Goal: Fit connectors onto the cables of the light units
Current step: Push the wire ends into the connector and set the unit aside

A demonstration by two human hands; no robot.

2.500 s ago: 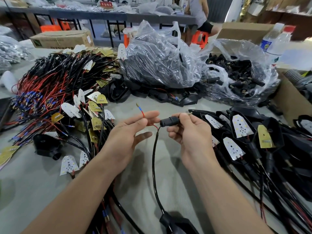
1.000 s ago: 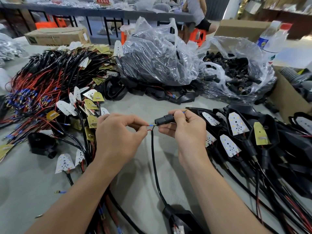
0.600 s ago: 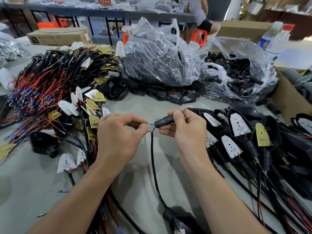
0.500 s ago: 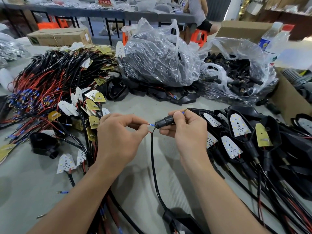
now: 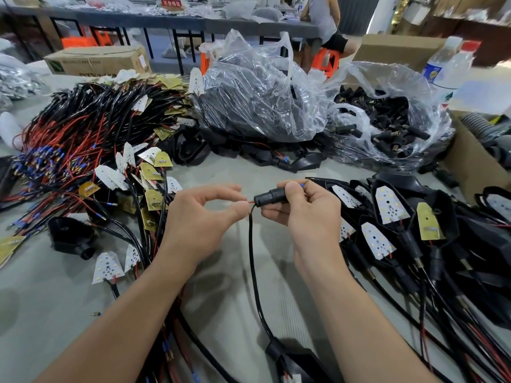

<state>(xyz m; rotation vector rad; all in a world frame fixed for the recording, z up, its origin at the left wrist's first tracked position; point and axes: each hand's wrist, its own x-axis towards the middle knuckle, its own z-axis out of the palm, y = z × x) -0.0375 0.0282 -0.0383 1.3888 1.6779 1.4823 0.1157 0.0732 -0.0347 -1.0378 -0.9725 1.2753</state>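
My right hand [image 5: 307,214] clamps the connector [image 5: 269,195], likely light and rigid; my left hand [image 5: 199,219] pinches the limp-looking wire [image 5: 249,202] just beside it.

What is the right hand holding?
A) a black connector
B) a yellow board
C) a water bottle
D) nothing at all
A: the right hand grips the connector between thumb and fingers, while the left hand pinches the red wire going into it.
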